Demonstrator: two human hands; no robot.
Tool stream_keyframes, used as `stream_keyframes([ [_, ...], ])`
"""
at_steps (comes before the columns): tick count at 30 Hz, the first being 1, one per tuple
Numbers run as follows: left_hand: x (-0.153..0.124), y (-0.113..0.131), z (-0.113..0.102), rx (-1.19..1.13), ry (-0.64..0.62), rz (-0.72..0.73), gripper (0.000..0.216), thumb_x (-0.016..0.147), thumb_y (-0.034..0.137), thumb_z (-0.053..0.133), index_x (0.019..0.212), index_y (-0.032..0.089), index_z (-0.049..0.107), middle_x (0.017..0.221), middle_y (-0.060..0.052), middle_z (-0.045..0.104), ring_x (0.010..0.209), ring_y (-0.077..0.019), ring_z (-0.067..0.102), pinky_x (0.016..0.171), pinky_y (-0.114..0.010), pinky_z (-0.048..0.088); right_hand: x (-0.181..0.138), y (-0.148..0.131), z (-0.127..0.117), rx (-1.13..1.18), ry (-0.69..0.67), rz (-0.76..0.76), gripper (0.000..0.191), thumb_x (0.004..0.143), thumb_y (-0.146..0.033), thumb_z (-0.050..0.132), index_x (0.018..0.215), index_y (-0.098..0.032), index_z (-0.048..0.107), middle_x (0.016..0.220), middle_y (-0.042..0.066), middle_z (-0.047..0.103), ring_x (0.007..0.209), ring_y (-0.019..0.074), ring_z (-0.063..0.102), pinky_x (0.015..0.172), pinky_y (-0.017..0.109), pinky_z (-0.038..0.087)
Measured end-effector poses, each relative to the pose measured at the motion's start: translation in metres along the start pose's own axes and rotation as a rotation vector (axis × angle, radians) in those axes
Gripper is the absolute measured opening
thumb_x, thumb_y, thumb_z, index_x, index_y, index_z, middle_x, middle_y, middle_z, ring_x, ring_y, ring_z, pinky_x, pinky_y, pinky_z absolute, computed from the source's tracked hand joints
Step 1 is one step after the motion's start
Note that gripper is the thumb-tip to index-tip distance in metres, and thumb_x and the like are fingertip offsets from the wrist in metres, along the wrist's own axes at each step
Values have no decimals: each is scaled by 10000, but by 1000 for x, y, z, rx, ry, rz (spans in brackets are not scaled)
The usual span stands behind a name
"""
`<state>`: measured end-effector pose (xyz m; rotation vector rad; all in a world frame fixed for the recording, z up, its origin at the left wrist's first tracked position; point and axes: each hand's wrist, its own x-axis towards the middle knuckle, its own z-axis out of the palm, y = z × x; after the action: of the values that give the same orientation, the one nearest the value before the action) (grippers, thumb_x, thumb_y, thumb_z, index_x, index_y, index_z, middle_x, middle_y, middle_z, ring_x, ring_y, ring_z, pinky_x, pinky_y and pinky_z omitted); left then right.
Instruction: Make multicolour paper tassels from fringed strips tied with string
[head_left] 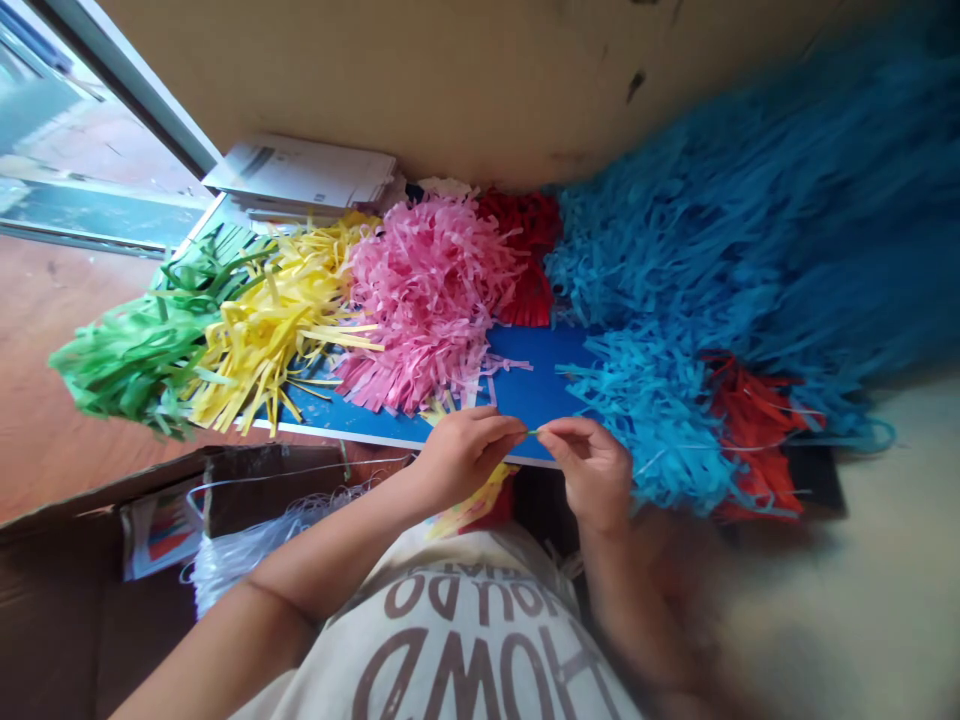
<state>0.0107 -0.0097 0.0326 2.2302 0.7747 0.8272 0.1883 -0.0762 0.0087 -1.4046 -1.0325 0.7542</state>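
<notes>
My left hand (469,455) and my right hand (600,470) meet fingertip to fingertip above the front edge of the blue table (525,390). Both are closed in a pinch on a thin green strip (533,432), of which only a short bit shows. Below my left hand hangs some yellow fringe (480,505); whether it joins the strip cannot be seen. Piles of cut fringe lie beyond my hands: green (142,345), yellow (277,315), pink (431,290) and dark red (525,260). Light-blue fringe (652,410) lies nearest my right hand, with red fringe (757,440) beside it.
A stack of white printed sheets (307,175) stands at the back left against the wall (420,80). An open cardboard box (60,580) with white plastic string (247,545) is at lower left. A large blue fringe mass (787,220) fills the right side.
</notes>
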Motion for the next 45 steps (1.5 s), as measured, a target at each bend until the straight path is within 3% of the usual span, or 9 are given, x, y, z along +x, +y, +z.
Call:
stream_keyframes([
  [11, -4, 2, -1, 95, -83, -36, 260, 1008, 278, 485, 954, 179, 720, 737, -49, 662, 665, -145, 621, 615, -220, 444, -3, -7, -2, -261, -158, -207, 35, 903, -257, 675, 895, -266, 708, 910, 16, 741, 875, 182, 696, 830, 332, 563],
  [15, -6, 2, -2, 55, -71, -64, 202, 970, 327, 574, 1060, 176, 672, 879, -70, 728, 768, -170, 676, 684, -242, 491, -5, -4, -3, -236, -96, -187, 23, 894, -250, 689, 899, -271, 696, 894, 4, 733, 870, 174, 689, 827, 322, 558],
  [22, -5, -2, -3, -68, -11, -80, 108, 962, 247, 591, 919, 198, 678, 772, -15, 723, 674, -119, 662, 654, -202, 476, -7, -1, -5, -132, -147, -69, 142, 877, -309, 714, 1014, -272, 725, 962, 22, 763, 887, 189, 723, 805, 327, 598],
  [27, 3, 2, 2, -19, 39, 47, 197, 925, 314, 657, 1075, 186, 654, 987, -89, 748, 919, -201, 689, 837, -310, 518, -8, 2, -10, -245, -63, -167, 101, 875, -291, 720, 976, -283, 729, 892, 9, 761, 829, 184, 720, 795, 325, 592],
  [31, 10, 5, 9, -28, 95, 142, 120, 965, 244, 578, 924, 203, 683, 843, -47, 748, 794, -160, 670, 881, -325, 500, -15, 3, -14, -290, 2, -246, 122, 896, -260, 687, 1014, -281, 712, 913, 26, 758, 857, 197, 718, 828, 357, 591],
  [37, 17, 6, 23, 36, 161, 236, 127, 950, 228, 595, 936, 255, 718, 906, -10, 781, 842, -145, 713, 1072, -391, 405, -18, -11, -24, -346, 71, -285, 126, 906, -237, 668, 1016, -287, 702, 882, 24, 754, 823, 197, 721, 791, 351, 604],
  [45, 28, 13, 42, 48, 128, 348, 113, 895, 160, 664, 939, 255, 706, 884, 12, 788, 800, -136, 725, 1114, -414, 383, -20, -11, -46, -367, 76, -312, 179, 907, -181, 647, 1036, -299, 684, 913, 19, 761, 851, 187, 724, 810, 343, 592],
])
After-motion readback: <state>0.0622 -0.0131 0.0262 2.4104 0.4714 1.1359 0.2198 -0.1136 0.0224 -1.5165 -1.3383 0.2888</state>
